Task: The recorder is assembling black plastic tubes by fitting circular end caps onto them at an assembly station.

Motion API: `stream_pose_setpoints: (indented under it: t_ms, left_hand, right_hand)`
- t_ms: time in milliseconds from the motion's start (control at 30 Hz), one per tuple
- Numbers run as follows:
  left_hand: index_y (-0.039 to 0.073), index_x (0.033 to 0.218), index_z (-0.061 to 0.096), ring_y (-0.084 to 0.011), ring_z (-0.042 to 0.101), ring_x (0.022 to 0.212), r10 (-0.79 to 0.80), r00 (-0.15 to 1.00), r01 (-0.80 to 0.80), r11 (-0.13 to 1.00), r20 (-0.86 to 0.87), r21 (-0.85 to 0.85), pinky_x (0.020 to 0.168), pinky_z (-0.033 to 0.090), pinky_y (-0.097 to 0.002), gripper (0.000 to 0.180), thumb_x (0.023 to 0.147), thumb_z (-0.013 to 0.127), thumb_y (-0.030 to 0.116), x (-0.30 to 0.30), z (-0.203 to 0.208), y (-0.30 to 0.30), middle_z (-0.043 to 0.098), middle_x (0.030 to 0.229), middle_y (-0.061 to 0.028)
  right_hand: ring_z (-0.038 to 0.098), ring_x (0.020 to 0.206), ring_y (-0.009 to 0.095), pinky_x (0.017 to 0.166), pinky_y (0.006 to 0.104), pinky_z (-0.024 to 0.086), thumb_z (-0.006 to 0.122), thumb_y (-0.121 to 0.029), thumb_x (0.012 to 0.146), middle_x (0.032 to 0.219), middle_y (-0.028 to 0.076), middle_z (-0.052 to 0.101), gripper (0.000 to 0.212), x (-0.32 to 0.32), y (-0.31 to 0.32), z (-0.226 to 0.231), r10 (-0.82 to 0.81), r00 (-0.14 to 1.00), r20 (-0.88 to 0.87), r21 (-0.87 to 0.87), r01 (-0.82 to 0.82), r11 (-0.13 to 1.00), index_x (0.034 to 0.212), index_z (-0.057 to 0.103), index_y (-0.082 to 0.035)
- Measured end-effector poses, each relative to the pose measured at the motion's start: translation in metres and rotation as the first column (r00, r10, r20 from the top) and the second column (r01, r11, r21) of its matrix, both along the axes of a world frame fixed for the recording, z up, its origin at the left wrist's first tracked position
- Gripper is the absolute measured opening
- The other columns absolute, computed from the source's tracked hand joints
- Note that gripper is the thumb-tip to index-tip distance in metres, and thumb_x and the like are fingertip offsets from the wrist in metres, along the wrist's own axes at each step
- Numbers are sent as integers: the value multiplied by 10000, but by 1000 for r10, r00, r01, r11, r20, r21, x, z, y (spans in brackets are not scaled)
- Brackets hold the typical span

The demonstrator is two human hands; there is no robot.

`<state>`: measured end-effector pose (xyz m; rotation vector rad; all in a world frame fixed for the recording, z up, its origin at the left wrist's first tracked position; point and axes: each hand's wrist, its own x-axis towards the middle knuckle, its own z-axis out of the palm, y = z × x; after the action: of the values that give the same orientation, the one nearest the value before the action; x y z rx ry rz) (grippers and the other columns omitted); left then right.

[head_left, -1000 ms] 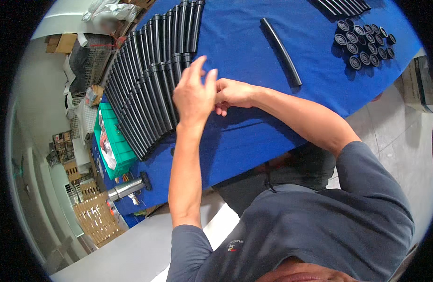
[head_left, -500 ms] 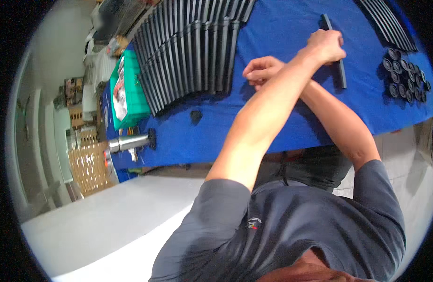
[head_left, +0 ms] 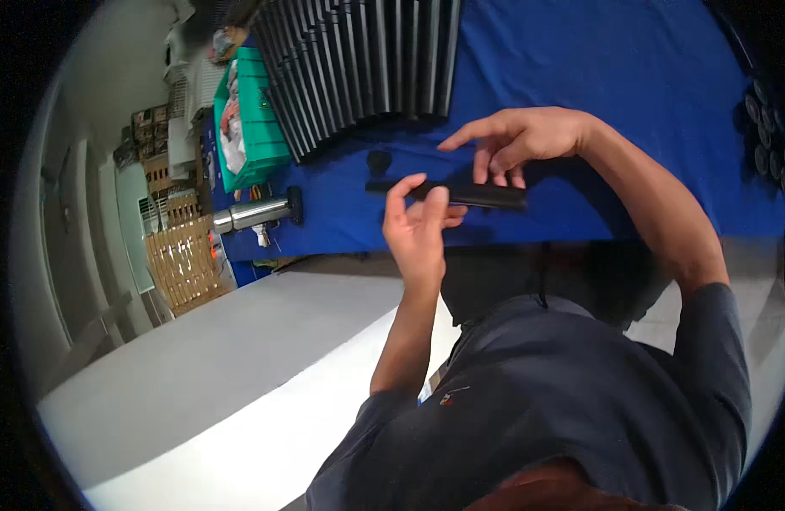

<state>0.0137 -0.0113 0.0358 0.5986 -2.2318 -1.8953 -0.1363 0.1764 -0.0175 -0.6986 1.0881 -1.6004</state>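
Observation:
A black tube (head_left: 494, 197) lies crosswise in my left hand (head_left: 416, 234), with the thumb on its near side and the fingers wrapped around it. Just beyond the tube's right part is my right hand (head_left: 541, 136). Its index finger stretches out to the left, and the other fingers hang loosely apart near the tube's far side; whether they touch it I cannot tell. A small black round piece (head_left: 379, 162) rests on the blue cloth (head_left: 597, 68), close to the tube's left end.
Rows of black tubes (head_left: 367, 68) cover the far left of the table. Left of them are a green bin (head_left: 260, 128) with white and red contents and a shiny metal cylinder (head_left: 252, 215). Black round caps (head_left: 763, 128) cluster at the far right.
My crossed arms have come apart. The left hand has brought the tube from the far right to the near middle, turning it crosswise; my right hand has moved rightward beside it.

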Motion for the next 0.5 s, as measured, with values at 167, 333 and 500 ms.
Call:
stream_pose_setpoints:
  t_ms: [167, 333, 500]
  left_hand:
    - [3, 1228, 476, -228, 703, 701, 61, 992, -63, 998, 114, 13, 598, 576, -280, 352, 989, 602, 228, 18, -23, -26, 679, 912, -190]
    - [-16, 1240, 477, -225, 701, 694, 46, 987, -51, 998, 153, 33, 594, 573, -277, 381, 998, 585, 259, 13, -28, -26, 678, 912, -197]
    - [-23, 1266, 490, -179, 662, 621, 18, 978, -12, 999, 206, -31, 536, 523, -246, 401, 988, 601, 243, 11, -25, -27, 679, 877, -173]
  right_hand:
    - [657, 837, 167, 746, 295, 575, 490, 96, 827, 1058, 131, 639, 622, 9, -15, -11, 145, 982, -117, -105, -158, 982, 1428, 488, -62]
    - [657, 824, 151, 721, 275, 549, 504, 86, 842, 1029, 123, 650, 573, 9, -17, -17, 128, 987, -98, -145, -141, 979, 1402, 507, -35]
    - [663, 803, 149, 719, 273, 549, 512, 67, 857, 1010, 119, 659, 551, 8, -14, -15, 126, 989, -74, -124, -135, 983, 1397, 508, -39]
